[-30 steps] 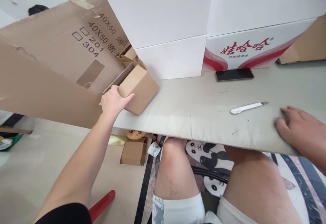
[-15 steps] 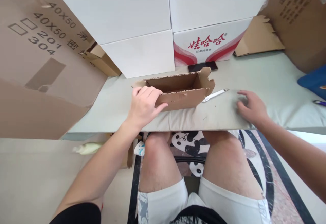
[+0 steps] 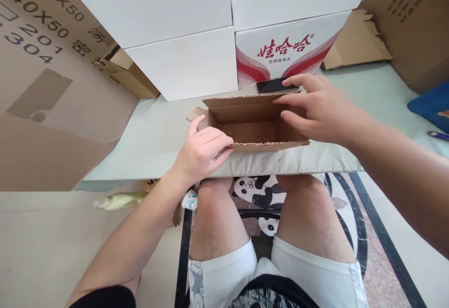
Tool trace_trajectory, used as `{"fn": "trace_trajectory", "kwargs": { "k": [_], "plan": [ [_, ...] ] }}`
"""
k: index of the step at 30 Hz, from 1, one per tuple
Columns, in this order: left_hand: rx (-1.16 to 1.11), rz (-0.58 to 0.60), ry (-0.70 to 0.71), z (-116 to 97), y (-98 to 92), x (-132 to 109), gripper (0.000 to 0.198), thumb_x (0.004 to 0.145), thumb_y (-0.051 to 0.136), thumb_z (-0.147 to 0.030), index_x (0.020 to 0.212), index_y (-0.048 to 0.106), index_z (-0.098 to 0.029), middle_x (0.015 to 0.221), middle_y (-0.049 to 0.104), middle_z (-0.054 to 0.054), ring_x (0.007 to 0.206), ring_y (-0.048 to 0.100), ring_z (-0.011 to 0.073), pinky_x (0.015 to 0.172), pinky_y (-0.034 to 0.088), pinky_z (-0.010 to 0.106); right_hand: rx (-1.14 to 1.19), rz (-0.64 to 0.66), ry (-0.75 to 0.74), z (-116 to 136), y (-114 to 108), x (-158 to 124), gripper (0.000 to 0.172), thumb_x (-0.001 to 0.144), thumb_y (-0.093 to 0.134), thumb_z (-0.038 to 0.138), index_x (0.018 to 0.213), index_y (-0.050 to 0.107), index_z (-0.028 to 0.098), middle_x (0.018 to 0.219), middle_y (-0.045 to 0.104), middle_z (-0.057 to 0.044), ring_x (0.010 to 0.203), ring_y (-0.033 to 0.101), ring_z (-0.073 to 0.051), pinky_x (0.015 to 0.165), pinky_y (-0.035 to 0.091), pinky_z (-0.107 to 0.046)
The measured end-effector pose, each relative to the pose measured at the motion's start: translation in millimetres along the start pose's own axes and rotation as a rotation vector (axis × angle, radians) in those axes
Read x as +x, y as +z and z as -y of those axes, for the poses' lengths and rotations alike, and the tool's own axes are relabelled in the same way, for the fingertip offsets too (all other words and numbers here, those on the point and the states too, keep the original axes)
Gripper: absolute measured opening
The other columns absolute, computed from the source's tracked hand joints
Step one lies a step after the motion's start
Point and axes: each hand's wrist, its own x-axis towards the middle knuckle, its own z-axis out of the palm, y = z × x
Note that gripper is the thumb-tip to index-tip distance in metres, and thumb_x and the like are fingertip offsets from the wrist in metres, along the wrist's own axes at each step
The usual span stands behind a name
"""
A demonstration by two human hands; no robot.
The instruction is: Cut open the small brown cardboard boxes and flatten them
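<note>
A small open-topped cardboard box (image 3: 268,147) stands on the cloth-covered table, its hollow inside facing me and its cut edges rough. My left hand (image 3: 205,146) grips the front wall near the left corner, thumb outside and fingers over the edge. At the right end of the box is my right hand (image 3: 319,109), fingers spread, with fingertips at the back wall and over the right end. That hand hides the right flap. A dark phone (image 3: 271,86) lies just behind the box, partly covered by my right fingers. The white utility knife is out of sight.
White cartons (image 3: 185,67) are stacked behind, one with red lettering (image 3: 286,48). A large brown carton (image 3: 42,111) stands at left, with a smaller cardboard box (image 3: 135,74) beside it. Cardboard (image 3: 358,41), a blue object (image 3: 431,111) and a pen (image 3: 438,135) are at right.
My right hand has moved left from the bare cloth to the box's right end. The box has tipped or turned so more of its inside shows. My left hand stays on its front wall.
</note>
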Motion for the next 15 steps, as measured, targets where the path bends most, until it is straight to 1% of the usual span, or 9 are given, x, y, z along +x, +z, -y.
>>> {"fn": "trace_trajectory", "kwargs": {
  "k": [2,3,6,8,9,10,12,13,15],
  "plan": [
    [-0.039,-0.006,-0.010,-1,0.0,-4,0.013,0.093,0.060,-0.023,0.084,0.068,-0.026,0.082,0.072,-0.002,0.086,0.069,0.0179,0.121,0.029,0.058,0.021,0.035,0.050,-2,4,7,0.033,0.088,0.060,0.036,0.116,0.077,0.033,0.128,0.067,-0.007,0.117,0.064,-0.035,0.101,0.054,-0.056],
    [-0.043,-0.054,-0.013,-1,0.4,-6,0.012,0.092,0.061,-0.025,0.082,0.067,-0.026,0.085,0.071,-0.001,0.094,0.069,0.0207,0.121,0.028,0.060,0.032,0.050,0.076,-3,5,10,0.036,0.088,0.060,0.037,0.120,0.075,0.034,0.124,0.068,-0.007,0.111,0.066,-0.034,0.098,0.056,-0.054],
    [-0.036,-0.399,-0.123,2,2.0,-10,0.008,0.085,0.065,-0.035,0.088,0.065,-0.027,0.108,0.062,0.007,0.119,0.059,0.0309,0.115,0.035,0.061,0.062,0.074,0.127,-4,10,16,0.037,0.086,0.062,0.039,0.121,0.074,0.035,0.115,0.068,-0.006,0.100,0.068,-0.031,0.093,0.058,-0.052],
    [-0.098,-0.627,-0.326,11,3.5,-11,0.018,0.084,0.064,-0.036,0.100,0.060,-0.028,0.118,0.054,0.010,0.124,0.054,0.0315,0.108,0.045,0.056,0.084,0.075,0.135,-6,14,19,0.037,0.084,0.065,0.041,0.119,0.075,0.035,0.114,0.067,-0.006,0.098,0.068,-0.031,0.094,0.057,-0.052],
    [-0.171,-0.672,-0.443,17,4.4,-11,0.021,0.085,0.062,-0.035,0.104,0.057,-0.028,0.117,0.054,0.010,0.121,0.055,0.0297,0.103,0.050,0.053,0.094,0.073,0.135,-7,16,19,0.037,0.083,0.067,0.042,0.119,0.075,0.035,0.113,0.067,-0.006,0.098,0.068,-0.031,0.094,0.057,-0.053],
    [-0.265,-0.661,-0.555,24,5.4,-11,0.021,0.086,0.060,-0.033,0.106,0.054,-0.028,0.113,0.056,0.009,0.115,0.059,0.0270,0.098,0.053,0.049,0.101,0.069,0.134,-8,18,18,0.038,0.082,0.068,0.043,0.119,0.075,0.035,0.113,0.067,-0.007,0.098,0.068,-0.031,0.095,0.057,-0.053],
    [-0.450,-0.511,-0.688,36,7.6,-10,0.018,0.087,0.060,-0.032,0.103,0.053,-0.026,0.102,0.062,0.006,0.098,0.065,0.0221,0.087,0.057,0.042,0.109,0.056,0.125,-11,20,17,0.040,0.080,0.071,0.046,0.118,0.075,0.035,0.112,0.066,-0.007,0.100,0.067,-0.032,0.097,0.057,-0.054],
    [-0.502,-0.430,-0.713,40,8.4,-9,0.017,0.087,0.060,-0.031,0.102,0.054,-0.025,0.100,0.064,0.006,0.094,0.066,0.0206,0.085,0.058,0.039,0.109,0.051,0.118,-12,21,16,0.042,0.079,0.073,0.048,0.118,0.074,0.035,0.112,0.065,-0.007,0.101,0.067,-0.032,0.098,0.057,-0.055],
    [-0.548,-0.366,-0.697,45,8.9,-8,0.019,0.086,0.061,-0.029,0.104,0.057,-0.024,0.103,0.068,0.006,0.098,0.069,0.0205,0.086,0.059,0.038,0.103,0.051,0.111,-13,21,15,0.050,0.075,0.077,0.054,0.121,0.073,0.035,0.115,0.064,-0.007,0.103,0.066,-0.033,0.099,0.057,-0.057]
  ]
}}
